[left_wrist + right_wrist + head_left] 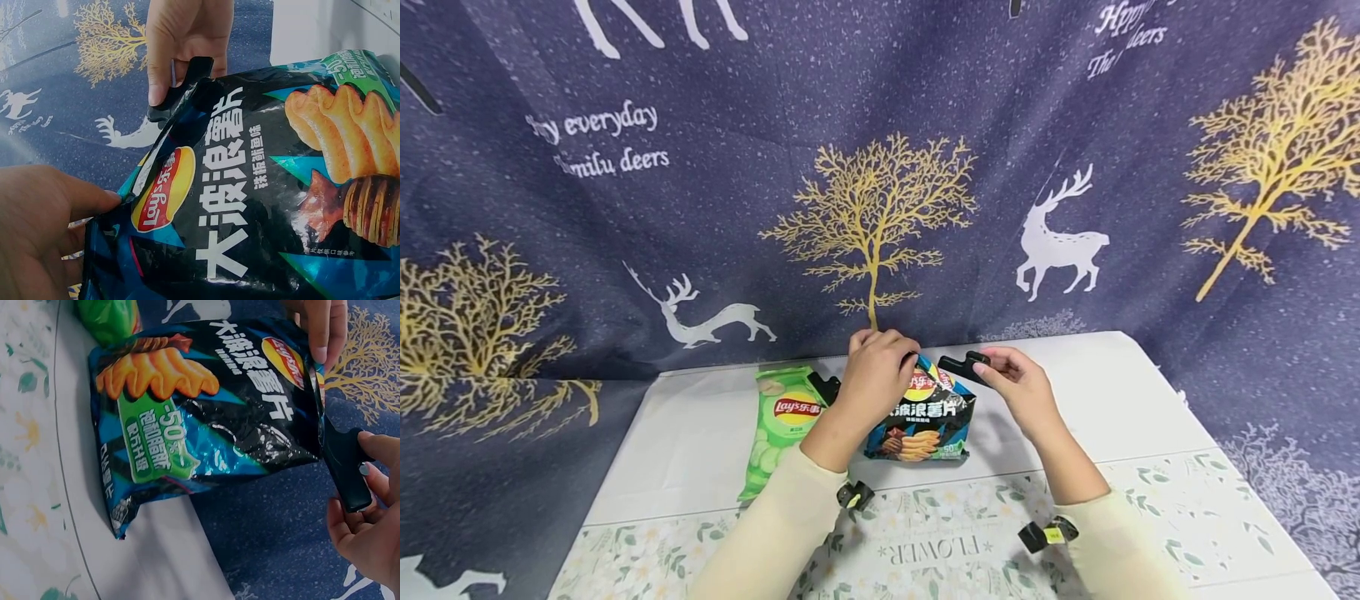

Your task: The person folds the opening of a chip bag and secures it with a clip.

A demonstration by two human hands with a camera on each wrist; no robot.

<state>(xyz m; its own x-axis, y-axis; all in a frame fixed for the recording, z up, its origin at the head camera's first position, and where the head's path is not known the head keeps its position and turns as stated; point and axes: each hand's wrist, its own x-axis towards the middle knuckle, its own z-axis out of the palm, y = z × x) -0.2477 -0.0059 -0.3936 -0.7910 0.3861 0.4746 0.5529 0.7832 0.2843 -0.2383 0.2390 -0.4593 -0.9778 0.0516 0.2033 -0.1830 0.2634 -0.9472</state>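
Note:
A black and blue Lay's chip bag (917, 429) stands upright on the table, its front facing me. My left hand (876, 375) pinches the top edge near the bag's left corner; in the left wrist view the thumb (100, 200) presses on that edge. Between thumb and fingers, my right hand (1021, 390) holds a black bag clip (964, 367) at the top right corner. The right wrist view shows one end of this clip (347, 472) right at the bag's top edge, the rest sticking out past the corner.
Left of the black bag lies a green Lay's chip bag (782, 429), with a second black clip-like piece (822, 387) at its upper right corner, partly behind my left hand. A flower-print cover (940, 533) spans the front of the white table (700, 442). A dark deer-print cloth (715, 250) hangs behind.

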